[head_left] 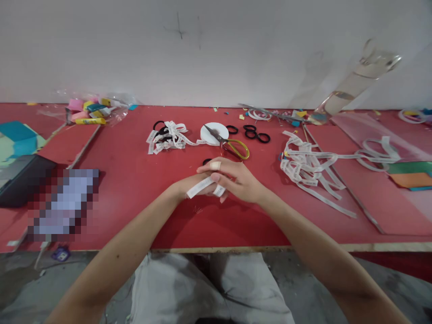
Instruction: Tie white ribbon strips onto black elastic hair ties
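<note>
In the middle of the head view, my hands meet just above the red table. My right hand [240, 176] is closed, its thumb and fingers pinching a white printed ribbon [200, 187]. One end of that ribbon lies across my left hand [189, 182], and another short piece shows below the right thumb. The left fingers are mostly hidden behind the right hand, so their grip cannot be made out. A light band wraps one right finger. Just beyond the fingertips, part of a black hair tie [206, 160] shows. Yellow-handled scissors [238, 148] rest partly on a white ribbon roll [213, 130].
Several black hair ties [250, 130] lie behind the hands. Ribbon-tied hair ties [168, 137] sit left of the roll, and a tangled ribbon pile [305, 162] lies right. A phone [67, 202] is at left, a leaning clear bottle [359, 81] at back right.
</note>
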Available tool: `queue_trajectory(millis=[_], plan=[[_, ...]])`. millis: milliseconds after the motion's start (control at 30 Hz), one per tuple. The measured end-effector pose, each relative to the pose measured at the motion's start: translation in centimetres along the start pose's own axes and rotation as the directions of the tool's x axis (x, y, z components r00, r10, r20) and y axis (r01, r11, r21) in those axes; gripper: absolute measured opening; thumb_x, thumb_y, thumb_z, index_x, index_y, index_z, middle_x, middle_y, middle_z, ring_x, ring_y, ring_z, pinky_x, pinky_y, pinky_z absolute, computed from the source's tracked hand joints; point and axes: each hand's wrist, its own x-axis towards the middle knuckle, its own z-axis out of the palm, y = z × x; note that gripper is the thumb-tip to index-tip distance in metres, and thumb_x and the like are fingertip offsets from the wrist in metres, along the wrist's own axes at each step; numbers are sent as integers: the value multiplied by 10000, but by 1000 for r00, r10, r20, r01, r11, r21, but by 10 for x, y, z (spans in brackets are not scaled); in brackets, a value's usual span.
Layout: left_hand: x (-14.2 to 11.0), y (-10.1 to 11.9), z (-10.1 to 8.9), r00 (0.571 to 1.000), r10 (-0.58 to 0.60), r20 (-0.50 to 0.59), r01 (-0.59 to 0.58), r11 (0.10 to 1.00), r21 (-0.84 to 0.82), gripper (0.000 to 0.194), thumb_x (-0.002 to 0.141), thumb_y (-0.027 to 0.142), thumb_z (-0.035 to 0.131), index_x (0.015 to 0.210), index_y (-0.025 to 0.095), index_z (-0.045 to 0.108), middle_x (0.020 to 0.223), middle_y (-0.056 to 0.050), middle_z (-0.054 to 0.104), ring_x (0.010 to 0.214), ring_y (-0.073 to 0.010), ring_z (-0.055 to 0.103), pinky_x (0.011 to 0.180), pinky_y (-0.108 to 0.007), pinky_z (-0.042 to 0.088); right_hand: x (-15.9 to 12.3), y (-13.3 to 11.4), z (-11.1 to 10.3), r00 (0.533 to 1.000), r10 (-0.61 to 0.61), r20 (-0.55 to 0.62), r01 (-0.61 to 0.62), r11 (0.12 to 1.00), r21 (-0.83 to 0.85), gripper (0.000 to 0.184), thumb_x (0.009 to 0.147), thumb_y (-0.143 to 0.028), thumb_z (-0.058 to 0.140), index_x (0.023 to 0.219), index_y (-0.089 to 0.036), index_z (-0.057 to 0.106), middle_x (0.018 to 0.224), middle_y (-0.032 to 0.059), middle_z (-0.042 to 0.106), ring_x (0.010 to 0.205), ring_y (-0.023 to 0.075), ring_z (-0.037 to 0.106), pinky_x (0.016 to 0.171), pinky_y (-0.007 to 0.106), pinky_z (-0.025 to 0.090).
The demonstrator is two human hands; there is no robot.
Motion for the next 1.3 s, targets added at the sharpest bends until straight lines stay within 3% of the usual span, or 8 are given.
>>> queue_trajectory(millis=[33,67,100,133,300,500,900,1300], plan=[[-1,2,-1,981,-24,194,27,1000,-9,351,683,351,767,449,175,573,438,0,509,434,-120,484,461,-261,438,0,-1,-2,992,113,48,-119,982,148,321,987,-373,458,1220,-214,612,1156,80,703,998,176,683,847,339,580],[-3,5,-1,870,-62,490,76,997,-8,385,764,393,705,469,175,589,448,-11,518,449,-121,481,489,-267,437,0,-1,-5,977,186,103,-208,939,275,341,982,-396,471,1234,-206,598,1163,86,703,957,167,699,791,304,591],[-4,8,0,754,-87,651,121,993,-8,444,821,446,641,471,178,581,455,-19,519,453,-119,457,491,-269,412,0,0,-6,963,227,144,-265,891,368,348,964,-403,512,1231,-196,596,1159,92,706,932,161,706,758,278,591],[-6,10,1,696,-86,713,156,987,-34,495,851,493,592,467,181,564,453,-20,510,450,-113,429,488,-270,380,0,0,-7,956,237,173,-290,851,438,353,938,-399,564,1219,-188,599,1137,93,715,919,159,708,743,263,588],[-12,20,13,538,-7,843,327,923,-202,629,762,717,567,421,191,509,413,-16,474,406,-98,352,420,-278,272,1,4,-7,961,178,212,-270,769,580,370,824,-309,732,1160,-186,641,939,34,725,847,127,689,748,236,558],[-14,25,19,370,31,929,355,919,-172,625,759,697,595,381,206,514,382,-27,473,439,-122,399,432,-280,301,0,3,-3,949,141,282,-291,737,610,335,743,-245,801,1053,-173,696,829,-2,693,767,102,663,735,228,547],[-17,17,29,367,180,913,476,807,-350,594,699,769,558,585,193,649,444,19,293,440,-111,243,452,-298,176,1,9,16,931,335,148,-317,538,781,281,709,-237,823,950,-183,690,720,-41,643,687,89,650,678,215,528],[-21,23,30,453,255,854,450,762,-466,727,782,806,352,513,204,659,428,5,229,415,-111,203,457,-313,161,4,23,18,896,444,19,-307,587,749,270,702,-272,820,918,-193,679,724,-48,619,681,83,630,636,196,493]])
